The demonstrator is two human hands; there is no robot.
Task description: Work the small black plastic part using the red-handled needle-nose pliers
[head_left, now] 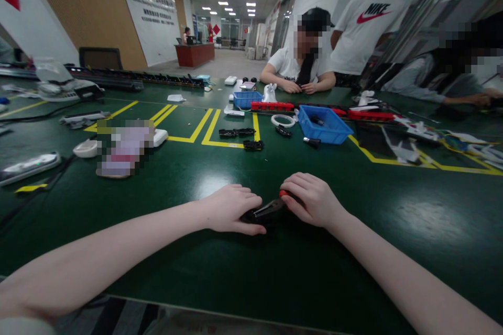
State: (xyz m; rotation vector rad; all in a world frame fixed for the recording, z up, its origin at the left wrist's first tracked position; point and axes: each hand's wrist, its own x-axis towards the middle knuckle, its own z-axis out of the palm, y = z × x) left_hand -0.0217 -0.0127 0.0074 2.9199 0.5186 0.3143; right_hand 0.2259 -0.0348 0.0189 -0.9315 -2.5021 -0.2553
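Low over the green table in front of me, my right hand [310,199] is closed around the red grip of a dark metal tool that looks like pliers [271,210]. Its dark end points left, toward my left hand [233,209]. The fingers and thumb of my left hand close on a small black part [248,216], mostly covered by the hand. Where the tool meets the part is too dark to make out. Beyond my hands lie several black pieces [237,132], one more black piece [253,145] and a black-and-silver piece [312,142].
A blue bin [324,128] holds a black piece, with a white tape roll [283,121] beside it. Farther back are a smaller blue bin [247,98] and red strips [272,107]. A blurred phone-like object [126,152] lies left. A seated co-worker [302,63] faces me.
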